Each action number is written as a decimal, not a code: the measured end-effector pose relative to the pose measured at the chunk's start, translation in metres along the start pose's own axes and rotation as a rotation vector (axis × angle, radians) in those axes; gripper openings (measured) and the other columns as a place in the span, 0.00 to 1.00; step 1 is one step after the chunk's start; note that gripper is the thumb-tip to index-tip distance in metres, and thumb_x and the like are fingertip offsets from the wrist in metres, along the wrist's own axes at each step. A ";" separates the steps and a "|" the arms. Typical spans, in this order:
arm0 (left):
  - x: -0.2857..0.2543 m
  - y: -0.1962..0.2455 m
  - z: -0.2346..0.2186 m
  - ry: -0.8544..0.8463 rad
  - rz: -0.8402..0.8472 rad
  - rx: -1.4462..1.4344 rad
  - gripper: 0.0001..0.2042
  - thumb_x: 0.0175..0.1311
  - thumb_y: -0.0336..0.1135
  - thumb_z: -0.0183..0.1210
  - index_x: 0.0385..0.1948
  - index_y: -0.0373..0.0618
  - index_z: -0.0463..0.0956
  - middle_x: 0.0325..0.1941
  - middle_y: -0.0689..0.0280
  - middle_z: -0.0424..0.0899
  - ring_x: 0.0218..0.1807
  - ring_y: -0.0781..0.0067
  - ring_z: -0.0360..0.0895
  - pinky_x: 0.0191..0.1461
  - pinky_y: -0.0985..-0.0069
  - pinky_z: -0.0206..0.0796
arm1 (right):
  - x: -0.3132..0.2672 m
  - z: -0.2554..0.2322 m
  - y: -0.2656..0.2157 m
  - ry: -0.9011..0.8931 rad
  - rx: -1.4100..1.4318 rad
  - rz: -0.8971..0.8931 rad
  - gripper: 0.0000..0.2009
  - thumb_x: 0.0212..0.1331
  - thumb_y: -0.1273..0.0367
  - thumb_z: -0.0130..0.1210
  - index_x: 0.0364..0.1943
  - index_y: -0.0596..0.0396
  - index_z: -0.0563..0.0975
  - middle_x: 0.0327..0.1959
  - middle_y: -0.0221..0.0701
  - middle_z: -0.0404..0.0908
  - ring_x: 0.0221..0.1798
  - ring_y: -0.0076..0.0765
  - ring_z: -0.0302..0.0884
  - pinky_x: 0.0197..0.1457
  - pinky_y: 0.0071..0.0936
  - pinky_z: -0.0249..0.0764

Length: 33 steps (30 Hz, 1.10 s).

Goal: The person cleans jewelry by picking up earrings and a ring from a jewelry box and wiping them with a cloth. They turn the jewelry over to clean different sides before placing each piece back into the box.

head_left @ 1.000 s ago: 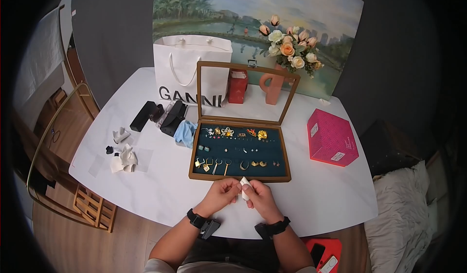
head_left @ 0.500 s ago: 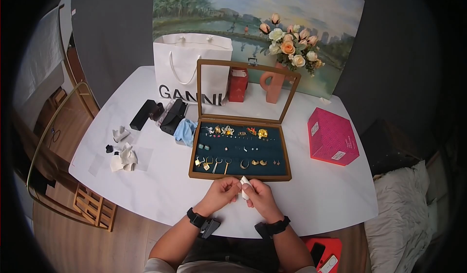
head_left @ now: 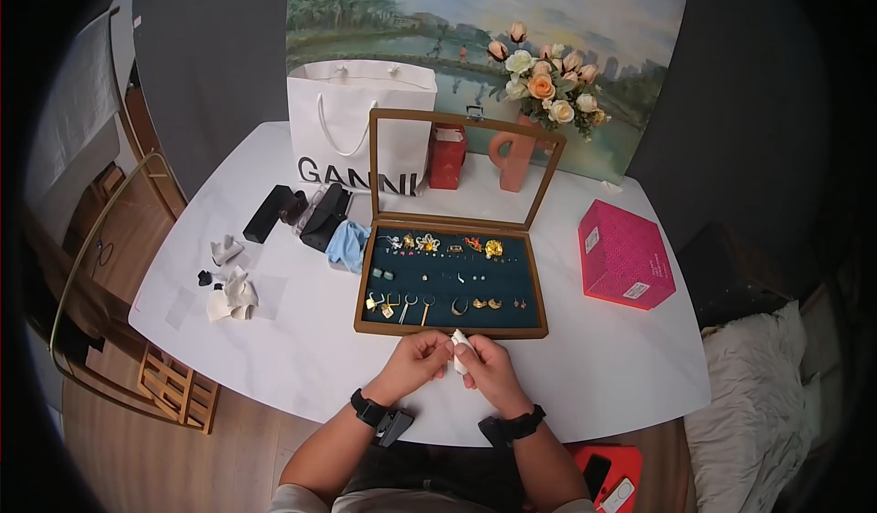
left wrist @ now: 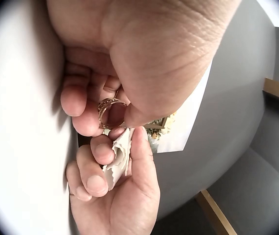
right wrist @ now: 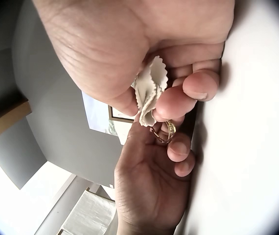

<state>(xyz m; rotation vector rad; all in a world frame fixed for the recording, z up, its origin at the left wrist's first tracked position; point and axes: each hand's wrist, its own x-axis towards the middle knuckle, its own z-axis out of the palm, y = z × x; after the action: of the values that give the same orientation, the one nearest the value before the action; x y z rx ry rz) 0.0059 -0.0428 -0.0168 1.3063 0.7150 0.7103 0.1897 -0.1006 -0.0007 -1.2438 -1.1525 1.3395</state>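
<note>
closely, left fingers (left wrist: 86, 121) pinching a round gold ring (left wrist: 109, 103), right fingers (right wrist: 175, 103) gripping folded zigzag-edged cloth (right wrist: 150, 89)

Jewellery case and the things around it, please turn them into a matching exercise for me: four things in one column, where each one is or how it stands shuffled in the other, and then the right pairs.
Things
1. ring
2. off-white cloth
3. jewellery case
4. pink box

Places and states
A. standing open
B. gripped in the right hand
C. on the right side of the table
D. pinched in the left hand

Pairs: 1-D, 2-B, 3-A, 4-C
</note>
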 end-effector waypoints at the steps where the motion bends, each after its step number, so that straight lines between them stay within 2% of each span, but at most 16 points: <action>1: 0.000 0.000 0.000 -0.001 -0.004 -0.006 0.08 0.79 0.35 0.56 0.43 0.41 0.81 0.32 0.75 0.81 0.29 0.89 0.74 0.32 0.87 0.65 | 0.000 0.000 -0.001 0.001 -0.001 0.000 0.14 0.76 0.60 0.56 0.38 0.56 0.77 0.28 0.21 0.76 0.23 0.12 0.70 0.26 0.15 0.67; 10: 0.000 -0.003 0.001 0.013 0.016 0.010 0.08 0.79 0.35 0.57 0.43 0.41 0.81 0.32 0.75 0.81 0.28 0.89 0.74 0.32 0.87 0.64 | 0.000 0.001 0.001 0.017 -0.058 -0.016 0.13 0.76 0.61 0.55 0.38 0.55 0.77 0.27 0.21 0.76 0.23 0.12 0.70 0.25 0.15 0.66; 13: 0.000 0.001 0.002 0.006 0.038 0.026 0.08 0.78 0.34 0.57 0.44 0.38 0.80 0.31 0.73 0.81 0.29 0.88 0.74 0.34 0.85 0.66 | 0.000 0.003 -0.002 0.028 -0.035 -0.014 0.13 0.75 0.61 0.57 0.37 0.56 0.77 0.27 0.20 0.74 0.23 0.12 0.69 0.25 0.16 0.66; 29: 0.001 -0.001 0.004 0.022 0.006 0.019 0.08 0.77 0.33 0.56 0.43 0.39 0.80 0.32 0.73 0.81 0.30 0.88 0.75 0.35 0.85 0.67 | 0.002 0.002 -0.002 0.027 -0.066 0.021 0.12 0.76 0.62 0.56 0.39 0.57 0.79 0.28 0.21 0.76 0.24 0.12 0.70 0.26 0.17 0.67; 33: 0.002 -0.003 0.004 0.016 0.029 0.043 0.08 0.79 0.35 0.56 0.43 0.41 0.79 0.32 0.74 0.80 0.30 0.89 0.73 0.32 0.86 0.63 | 0.002 0.002 -0.002 0.025 -0.061 0.020 0.12 0.76 0.62 0.56 0.39 0.57 0.79 0.28 0.21 0.76 0.24 0.12 0.69 0.26 0.16 0.67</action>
<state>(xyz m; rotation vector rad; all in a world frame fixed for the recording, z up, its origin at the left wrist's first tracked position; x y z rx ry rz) 0.0104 -0.0444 -0.0198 1.3542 0.7291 0.7330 0.1880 -0.0989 0.0012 -1.3154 -1.1740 1.3086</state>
